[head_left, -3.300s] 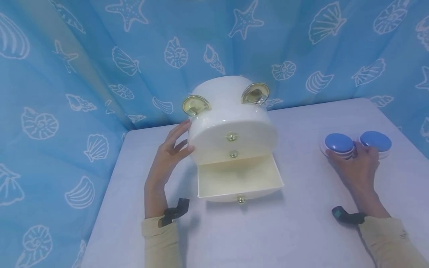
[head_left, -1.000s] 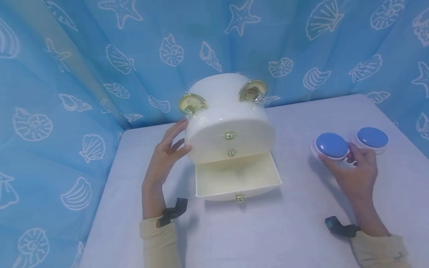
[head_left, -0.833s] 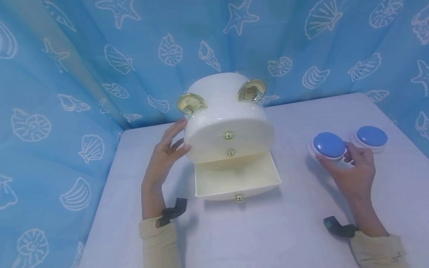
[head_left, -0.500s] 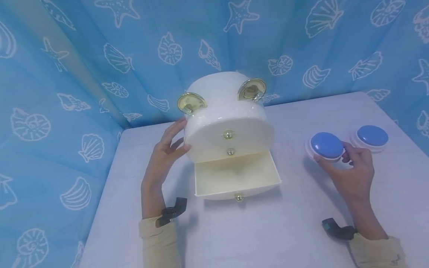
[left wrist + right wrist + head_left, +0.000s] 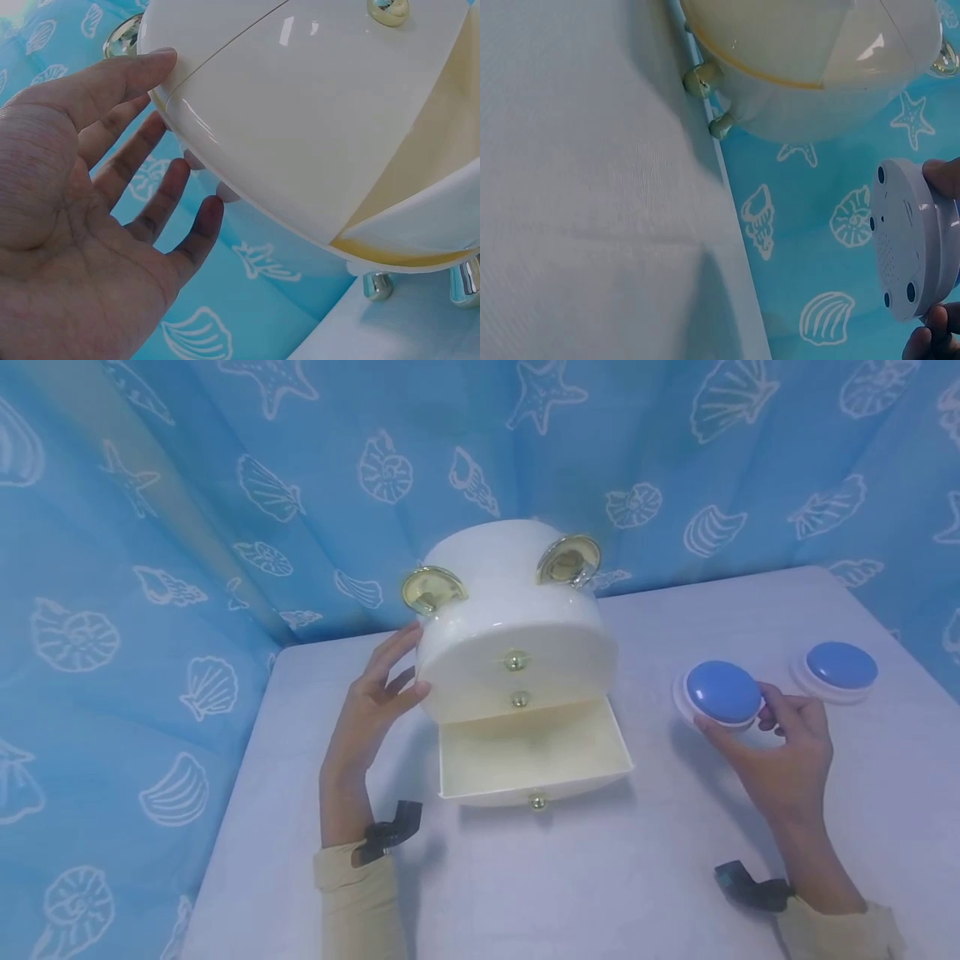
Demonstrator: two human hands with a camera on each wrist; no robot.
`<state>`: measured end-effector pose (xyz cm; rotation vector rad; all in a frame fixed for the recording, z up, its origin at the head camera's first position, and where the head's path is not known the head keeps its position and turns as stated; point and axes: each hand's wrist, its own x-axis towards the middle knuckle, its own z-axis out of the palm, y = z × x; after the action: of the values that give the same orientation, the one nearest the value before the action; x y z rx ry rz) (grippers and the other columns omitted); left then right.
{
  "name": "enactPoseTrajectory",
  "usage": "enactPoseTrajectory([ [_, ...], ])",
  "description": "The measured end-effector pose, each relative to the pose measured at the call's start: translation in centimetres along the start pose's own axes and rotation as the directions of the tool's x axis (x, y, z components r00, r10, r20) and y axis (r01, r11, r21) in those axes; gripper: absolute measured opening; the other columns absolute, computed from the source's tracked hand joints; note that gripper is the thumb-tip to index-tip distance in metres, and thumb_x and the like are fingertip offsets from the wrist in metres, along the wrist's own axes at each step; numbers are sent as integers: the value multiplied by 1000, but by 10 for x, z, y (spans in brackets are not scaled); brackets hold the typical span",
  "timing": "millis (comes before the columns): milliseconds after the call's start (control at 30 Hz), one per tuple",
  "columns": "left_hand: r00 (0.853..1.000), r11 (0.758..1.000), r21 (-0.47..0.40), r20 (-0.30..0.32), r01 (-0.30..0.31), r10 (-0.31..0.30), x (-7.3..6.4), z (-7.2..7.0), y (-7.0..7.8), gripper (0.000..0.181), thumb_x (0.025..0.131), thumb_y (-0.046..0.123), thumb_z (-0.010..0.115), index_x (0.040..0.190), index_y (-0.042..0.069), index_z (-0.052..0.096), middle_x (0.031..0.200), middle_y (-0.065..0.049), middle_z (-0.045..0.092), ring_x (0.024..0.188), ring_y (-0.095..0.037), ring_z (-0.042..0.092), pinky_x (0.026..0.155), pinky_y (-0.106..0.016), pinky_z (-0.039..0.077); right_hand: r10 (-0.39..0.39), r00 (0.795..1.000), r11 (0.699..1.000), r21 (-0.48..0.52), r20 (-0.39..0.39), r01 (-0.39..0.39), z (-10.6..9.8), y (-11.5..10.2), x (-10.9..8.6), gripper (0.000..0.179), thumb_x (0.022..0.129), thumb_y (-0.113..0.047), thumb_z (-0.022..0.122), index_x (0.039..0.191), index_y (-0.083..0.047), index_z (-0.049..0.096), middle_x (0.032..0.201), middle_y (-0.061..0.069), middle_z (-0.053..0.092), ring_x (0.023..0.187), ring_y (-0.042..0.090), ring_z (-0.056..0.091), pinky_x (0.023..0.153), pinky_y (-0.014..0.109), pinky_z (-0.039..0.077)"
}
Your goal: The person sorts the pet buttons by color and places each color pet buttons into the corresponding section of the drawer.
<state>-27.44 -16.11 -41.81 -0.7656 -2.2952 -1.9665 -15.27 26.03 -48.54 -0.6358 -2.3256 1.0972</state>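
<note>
My right hand (image 5: 787,764) pinches a round white buzzer button (image 5: 723,692) with a blue domed top, thumb on one side and fingers on the other. It is raised over the table, and the right wrist view shows its white underside (image 5: 900,240) with small feet and speaker holes. At centre stands a white rounded drawer box (image 5: 517,602) with gold ears and knobs; its bottom drawer (image 5: 536,756) is pulled out, with nothing inside. My left hand (image 5: 371,702) rests against the box's left side, fingers spread, and the thumb (image 5: 142,75) touches the box near its front edge.
A second blue-topped buzzer button (image 5: 842,667) stands on the white-covered table (image 5: 585,885) at the right. Behind and to the left hangs a blue curtain (image 5: 315,485) with white shell prints. Short gold legs (image 5: 705,79) show under the box.
My right hand has lifted the nearer buzzer button from beside the other one and moved it left toward the box. The left hand has stayed against the box, and the drawer has not moved.
</note>
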Motion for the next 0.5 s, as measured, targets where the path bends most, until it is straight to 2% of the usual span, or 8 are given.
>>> enactPoseTrajectory([
  [100, 1000, 1000, 7, -2, 10, -10, -3, 3, 10, 62, 93, 7, 70, 150, 16, 47, 159, 3, 35, 147, -13, 27, 115, -46, 34, 14, 1000, 1000, -7, 16, -14, 1, -3, -4, 72, 77, -37, 87, 137, -9, 59, 103, 2, 41, 101, 17, 39, 76, 26, 31],
  [167, 1000, 1000, 2, -1, 10, -10, -4, 3, 8, 62, 93, 8, 70, 150, 17, 48, 159, 3, 35, 147, -14, 27, 115, -48, 33, 16, 1000, 1000, -13, 20, -15, 3, -5, -7, 74, 76, -35, 88, 139, -9, 59, 104, 1, 41, 101, 16, 39, 76, 26, 31],
  [333, 1000, 1000, -13, 7, -2, 2, -3, -1, -1, 62, 93, 5, 69, 150, 21, 49, 158, 6, 36, 147, -14, 26, 115, -49, 33, -45, 999, 999, 0, -7, 45, 8, -10, -15, 74, 73, -27, 90, 138, -8, 60, 102, 2, 43, 97, 13, 40, 76, 22, 31],
  [500, 1000, 1000, -19, 16, -10, 10, -1, 2, 16, 61, 93, 0, 66, 149, 13, 48, 157, 3, 37, 147, -15, 27, 115, -56, 31, -108, 994, 994, 29, -16, 109, 10, -18, -19, 74, 71, -23, 92, 137, -8, 62, 101, 1, 44, 96, 11, 39, 77, 20, 31],
])
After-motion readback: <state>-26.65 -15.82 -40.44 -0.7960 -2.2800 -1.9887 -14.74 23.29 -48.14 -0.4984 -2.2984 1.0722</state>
